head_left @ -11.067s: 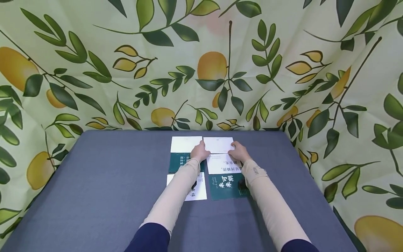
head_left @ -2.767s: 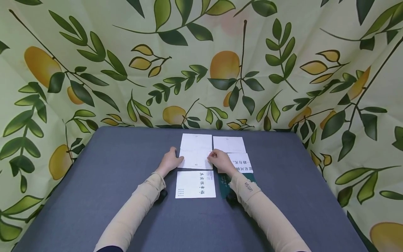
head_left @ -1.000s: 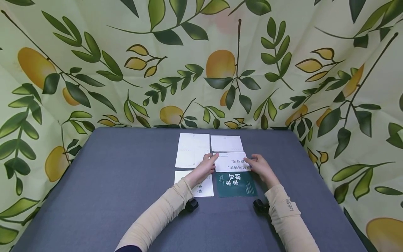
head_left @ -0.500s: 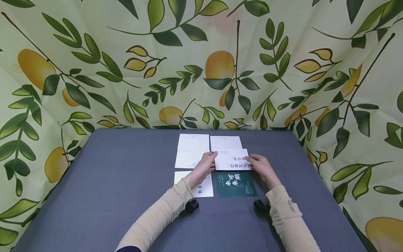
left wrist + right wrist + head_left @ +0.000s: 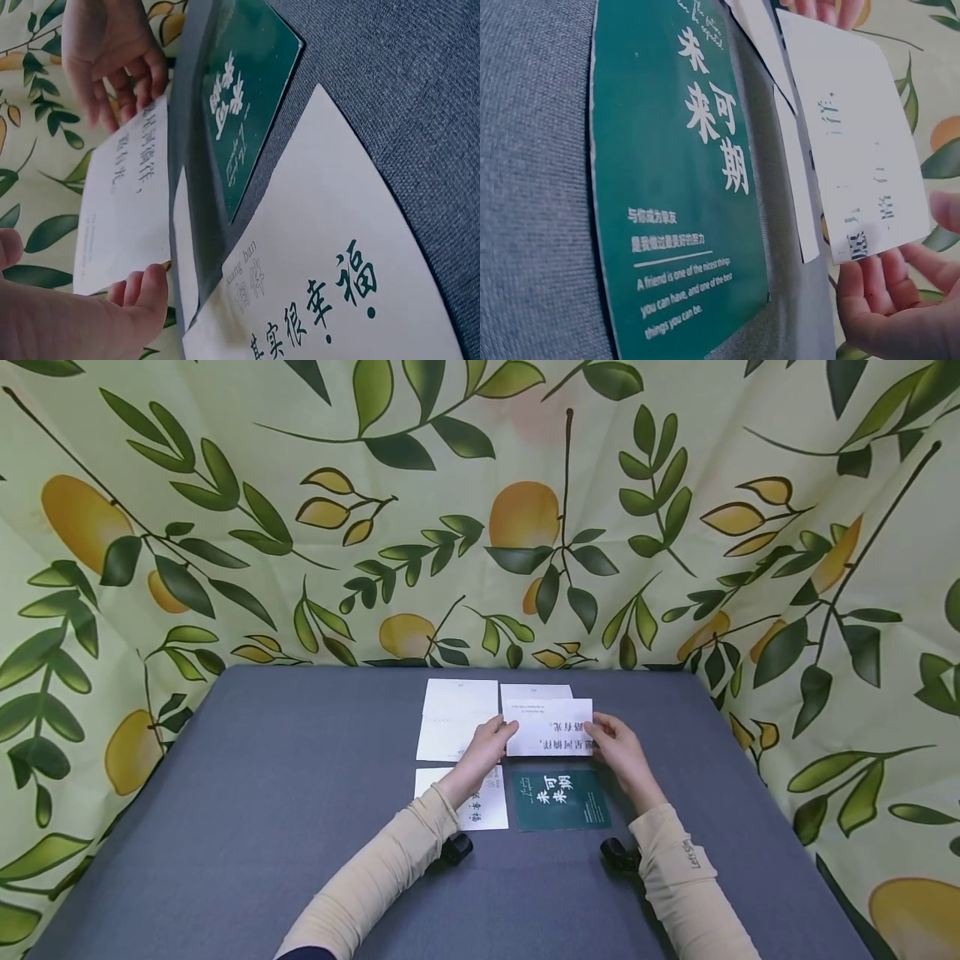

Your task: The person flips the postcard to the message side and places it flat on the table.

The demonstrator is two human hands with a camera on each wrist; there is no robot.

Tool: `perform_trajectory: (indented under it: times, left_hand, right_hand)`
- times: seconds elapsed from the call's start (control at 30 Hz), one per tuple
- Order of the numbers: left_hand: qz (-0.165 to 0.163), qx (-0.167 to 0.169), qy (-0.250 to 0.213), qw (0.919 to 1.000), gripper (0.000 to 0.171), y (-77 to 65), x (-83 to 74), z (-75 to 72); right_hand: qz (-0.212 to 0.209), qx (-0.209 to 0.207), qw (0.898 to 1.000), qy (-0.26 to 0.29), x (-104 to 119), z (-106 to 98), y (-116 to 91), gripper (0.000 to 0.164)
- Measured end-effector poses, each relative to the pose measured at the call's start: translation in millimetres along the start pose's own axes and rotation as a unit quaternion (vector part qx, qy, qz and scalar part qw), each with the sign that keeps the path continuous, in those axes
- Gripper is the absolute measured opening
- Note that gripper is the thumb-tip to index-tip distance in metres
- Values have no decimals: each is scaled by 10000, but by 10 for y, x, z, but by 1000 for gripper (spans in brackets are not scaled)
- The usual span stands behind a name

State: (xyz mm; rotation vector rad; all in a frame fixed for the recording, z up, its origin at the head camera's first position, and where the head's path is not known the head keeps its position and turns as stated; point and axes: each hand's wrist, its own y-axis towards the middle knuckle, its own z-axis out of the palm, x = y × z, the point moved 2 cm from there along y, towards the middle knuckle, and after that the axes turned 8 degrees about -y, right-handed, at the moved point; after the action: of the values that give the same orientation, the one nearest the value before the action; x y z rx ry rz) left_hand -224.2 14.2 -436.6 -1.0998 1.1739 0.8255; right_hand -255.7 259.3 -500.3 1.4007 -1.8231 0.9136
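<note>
Between both hands a white postcard [image 5: 547, 728] with dark Chinese characters is held raised off the table. My left hand [image 5: 483, 750] pinches its left edge, thumb on top. On the opposite edge my right hand [image 5: 621, 752] grips it, fingers beneath, as the right wrist view shows. Behind it lies a blank-looking white card [image 5: 536, 691], partly covered. Closer to me is a green postcard [image 5: 562, 800] with white characters, flat on the table. A white card with green characters [image 5: 322, 247] lies under my left forearm, partly hidden in the head view.
White cards [image 5: 459, 718] lie at the back left of the group. A grey cloth covers the table [image 5: 300, 760]. A leaf-and-fruit patterned curtain [image 5: 450, 527] hangs behind the table's far edge. Black wrist devices [image 5: 619, 854] sit under the wrists.
Over the last second both hands have lifted the lettered white postcard from behind the green one and moved it away from me, over the rear white card. Earlier, the hands were at the left cards.
</note>
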Motion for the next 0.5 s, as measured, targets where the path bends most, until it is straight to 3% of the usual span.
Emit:
perform_trajectory:
  times: [0.17,0.5]
  left_hand:
    - [-73,-190,332,9992,65,5,2,1]
    - [255,-145,275,9992,59,7,18,-29]
  right_hand:
    - [-132,-408,9991,71,-153,48,146,63]
    - [-75,-1009,9939,433,-60,41,64,59]
